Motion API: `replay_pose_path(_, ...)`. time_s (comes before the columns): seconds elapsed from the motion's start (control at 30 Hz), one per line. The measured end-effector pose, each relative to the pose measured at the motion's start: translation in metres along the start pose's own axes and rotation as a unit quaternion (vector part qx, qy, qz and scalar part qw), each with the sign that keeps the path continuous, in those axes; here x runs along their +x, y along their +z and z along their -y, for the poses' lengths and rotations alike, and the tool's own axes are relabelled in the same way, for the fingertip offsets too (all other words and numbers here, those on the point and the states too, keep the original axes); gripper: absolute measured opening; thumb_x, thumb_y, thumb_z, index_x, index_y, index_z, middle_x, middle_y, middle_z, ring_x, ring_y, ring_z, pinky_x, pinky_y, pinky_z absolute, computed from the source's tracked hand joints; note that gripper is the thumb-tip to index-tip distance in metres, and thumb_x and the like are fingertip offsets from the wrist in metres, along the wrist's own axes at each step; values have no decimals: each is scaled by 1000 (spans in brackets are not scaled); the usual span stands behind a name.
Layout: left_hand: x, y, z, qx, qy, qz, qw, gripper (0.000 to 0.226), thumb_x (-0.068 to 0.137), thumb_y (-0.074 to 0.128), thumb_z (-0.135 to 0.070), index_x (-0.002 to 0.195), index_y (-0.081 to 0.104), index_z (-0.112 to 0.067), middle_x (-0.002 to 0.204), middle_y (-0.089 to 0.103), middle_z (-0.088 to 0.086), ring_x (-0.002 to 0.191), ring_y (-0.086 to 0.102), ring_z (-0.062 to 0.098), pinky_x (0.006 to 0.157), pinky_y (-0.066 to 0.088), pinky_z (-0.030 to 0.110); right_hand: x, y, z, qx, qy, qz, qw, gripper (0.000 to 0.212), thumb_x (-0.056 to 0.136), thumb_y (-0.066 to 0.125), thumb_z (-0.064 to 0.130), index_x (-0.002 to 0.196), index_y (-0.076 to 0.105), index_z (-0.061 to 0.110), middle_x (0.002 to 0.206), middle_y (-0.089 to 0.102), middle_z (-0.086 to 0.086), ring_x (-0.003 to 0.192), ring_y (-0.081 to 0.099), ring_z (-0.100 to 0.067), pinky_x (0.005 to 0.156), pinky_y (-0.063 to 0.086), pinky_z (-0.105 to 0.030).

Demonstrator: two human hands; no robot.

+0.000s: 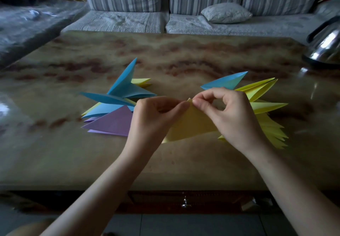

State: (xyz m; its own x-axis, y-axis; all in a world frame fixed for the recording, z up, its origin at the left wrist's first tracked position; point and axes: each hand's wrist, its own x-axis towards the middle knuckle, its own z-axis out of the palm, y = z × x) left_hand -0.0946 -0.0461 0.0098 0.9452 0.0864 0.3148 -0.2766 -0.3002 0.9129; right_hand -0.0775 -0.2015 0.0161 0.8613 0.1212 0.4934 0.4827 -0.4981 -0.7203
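Marble table (184, 55): one yellow sheet (191, 125), left hand (156, 118), right hand (231, 114).

Bare table (174, 57) lies open across the frame's middle. The blue-purple pile (114, 110) blocks centre left, the yellow pile (265, 106) centre right, a kettle (326, 48) the upper right.

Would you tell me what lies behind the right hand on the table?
Behind the right hand, which pinches a yellow sheet, yellow folded papers fan out, with a blue folded paper beyond them. The hand covers that pile's inner ends, so how they overlap cannot be seen.
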Motion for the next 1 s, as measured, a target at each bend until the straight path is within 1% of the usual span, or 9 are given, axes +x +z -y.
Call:
replay_pose_path(0.1, -2, 3, 1, -13, -10, -4, 1000, 14, 78, 73, -25, 74, 68, -38, 65, 66, -28, 69, 62, -10, 62, 50, 12, -2, 2, 1, 37, 25, -5, 999, 9, 86, 67, 15, 79, 68, 22, 81, 69, 9, 84, 61, -5, 72, 39, -2)
replay_pose_path(0.17, -1, 2, 0, 7, 6, -1, 1000, 18, 77, 73, -23, 74, 66, -39, 60, 64, -28, 69, 62, -10, 61, 49, 7, -2, 2, 1, 49, 25, 9, 998, 9, 86, 67, 17, 80, 68, 24, 81, 69, 8, 83, 63, -6, 72, 43, -6)
replay_pose_path(0.3, 0, -2, 0, 20, 15, 17, 1000, 10, 77, 72, -24, 81, 68, -33, 70, 65, -21, 69, 63, -8, 60, 47, 6, -1, 2, 2, 67, 30, 36, 997, 1, 82, 71, 22, 81, 70, 22, 79, 70, 8, 82, 64, -9, 73, 48, -12)
replay_pose_path(0.4, -1, -1, 0, 35, 11, 24, 999, 10, 78, 71, -27, 82, 67, -35, 72, 64, -23, 72, 62, -9, 60, 46, 5, -1, 5, -1, 83, 50, 7, 995, 4, 81, 72, 20, 77, 71, 23, 75, 70, 8, 78, 64, -7, 72, 48, -14)
replay_pose_path(0.53, 2, 0, 0, 55, 6, 31, 998, 7, 78, 70, -32, 80, 66, -38, 71, 64, -23, 73, 61, -9, 60, 47, 7, -3, 8, -3, 135, 96, -27, 986, 4, 78, 75, 19, 75, 73, 20, 71, 72, 7, 74, 65, -6, 74, 52, -24)
replay_pose_path(0.63, 2, -2, 2, 43, -21, 32, 998, 5, 77, 72, -31, 80, 70, -35, 72, 68, -19, 71, 63, -5, 60, 50, 13, -1, 7, -2, 169, 117, -56, 977, 9, 77, 75, 15, 71, 72, 21, 66, 70, 9, 69, 63, -4, 71, 51, -21)
replay_pose_path(0.8, 2, -8, 4, 33, -37, 42, 998, 5, 77, 73, -28, 76, 72, -32, 64, 69, -15, 51, 55, -7, 47, 40, 8, 2, 7, 0, 174, 128, -64, 974, 10, 76, 76, 15, 70, 72, 22, 67, 70, 4, 69, 61, -11, 69, 50, -22)
replay_pose_path(0.87, 4, -11, 5, 41, -45, 53, 997, 3, 78, 72, -27, 80, 74, -27, 65, 69, -12, 45, 52, -7, 44, 39, 9, 2, 8, -1, 177, 137, -71, 972, 11, 76, 76, 14, 70, 72, 22, 64, 69, 7, 67, 60, -9, 68, 49, -21)
replay_pose_path(1.0, 4, -17, 8, 67, -37, 59, 995, 7, 80, 71, -23, 85, 76, -24, 69, 72, -12, 52, 57, -9, 46, 42, 9, 9, -1, -6, 198, 158, -112, 961, 7, 76, 77, 16, 73, 73, 21, 66, 70, 7, 68, 62, -5, 70, 49, -20)
